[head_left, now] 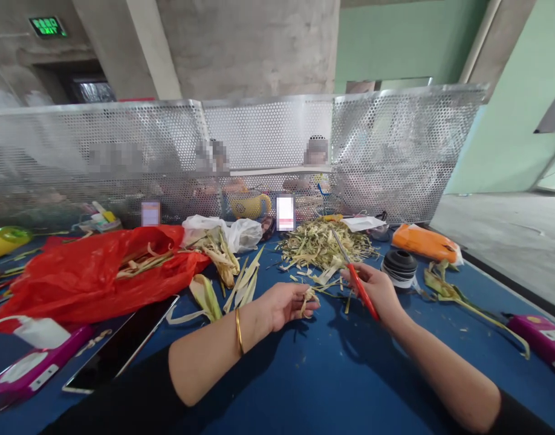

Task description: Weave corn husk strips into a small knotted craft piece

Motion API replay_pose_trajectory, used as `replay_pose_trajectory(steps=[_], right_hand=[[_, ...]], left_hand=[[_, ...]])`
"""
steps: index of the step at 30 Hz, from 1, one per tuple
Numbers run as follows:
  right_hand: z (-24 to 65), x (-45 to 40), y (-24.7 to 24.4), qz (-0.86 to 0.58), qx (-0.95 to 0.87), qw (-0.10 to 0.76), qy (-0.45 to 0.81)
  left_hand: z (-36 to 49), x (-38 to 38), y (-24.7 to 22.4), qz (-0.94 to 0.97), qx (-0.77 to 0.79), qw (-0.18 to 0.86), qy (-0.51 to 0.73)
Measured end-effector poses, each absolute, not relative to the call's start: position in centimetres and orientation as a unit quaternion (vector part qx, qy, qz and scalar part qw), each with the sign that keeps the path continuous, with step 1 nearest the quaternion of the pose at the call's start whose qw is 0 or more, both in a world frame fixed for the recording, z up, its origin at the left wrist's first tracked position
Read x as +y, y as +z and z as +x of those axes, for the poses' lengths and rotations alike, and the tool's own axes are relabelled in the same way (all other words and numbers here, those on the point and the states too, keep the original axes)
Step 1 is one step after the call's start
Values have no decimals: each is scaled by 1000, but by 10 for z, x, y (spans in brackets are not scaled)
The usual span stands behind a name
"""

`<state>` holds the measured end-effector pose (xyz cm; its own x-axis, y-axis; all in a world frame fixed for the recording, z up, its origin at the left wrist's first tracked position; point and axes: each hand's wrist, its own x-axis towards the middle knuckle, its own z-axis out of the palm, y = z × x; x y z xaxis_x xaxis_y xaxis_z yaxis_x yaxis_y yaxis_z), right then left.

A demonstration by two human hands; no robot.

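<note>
My left hand point(286, 305), a gold bangle on its wrist, pinches a small piece of dry corn husk point(309, 297) above the blue table point(286, 386). In my right hand point(377, 290) is a pair of scissors point(361, 291) with red handles, the blades pointing forward and left. Just beyond both hands lies a heap of cut husk strips point(323, 241), which the scissor tips overlap in view. Longer pale husk leaves point(245, 281) and a greenish husk point(205, 296) rest left of my left hand. The exact grip on the scissor loops is partly hidden by my fingers.
A red plastic bag point(96, 272) with husks spreads over the left side, a tablet point(123, 344) in front of it. A black ribbed container point(399, 269) and an orange packet point(425, 241) stand right of the heap. A perforated metal screen point(268, 133) closes the back.
</note>
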<state>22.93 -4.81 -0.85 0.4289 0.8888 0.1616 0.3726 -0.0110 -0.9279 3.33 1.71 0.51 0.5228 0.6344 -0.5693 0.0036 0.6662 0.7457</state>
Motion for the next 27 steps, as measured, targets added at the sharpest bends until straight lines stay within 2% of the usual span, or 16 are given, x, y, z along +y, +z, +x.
replay_pose_trajectory(steps=[3, 6, 7, 9, 12, 15, 18, 22, 27], right_hand=[[231, -47, -11, -670, -464, 523, 249], [232, -45, -14, -666, -468, 522, 254], [233, -45, -15, -666, -471, 520, 254], [233, -45, -14, -664, -477, 520, 248], [231, -48, -7, -646, -471, 553, 234], [229, -54, 7, -588, -437, 644, 219], [231, -61, 21, -545, -410, 717, 145], [242, -66, 31, -522, -400, 751, 58], [252, -63, 30, -518, -377, 766, 58]], left_hand=[[51, 48, 30, 384, 419, 801, 187], [77, 92, 61, 450, 330, 789, 256], [83, 105, 67, 479, 348, 748, 299], [90, 121, 69, 526, 375, 666, 374], [85, 112, 45, 571, 366, 620, 396], [71, 71, 13, 783, 207, 469, 353], [68, 26, -3, 896, 62, 347, 269], [90, -10, -6, 934, -118, 272, 200], [130, 2, -15, 958, -175, 187, 132]])
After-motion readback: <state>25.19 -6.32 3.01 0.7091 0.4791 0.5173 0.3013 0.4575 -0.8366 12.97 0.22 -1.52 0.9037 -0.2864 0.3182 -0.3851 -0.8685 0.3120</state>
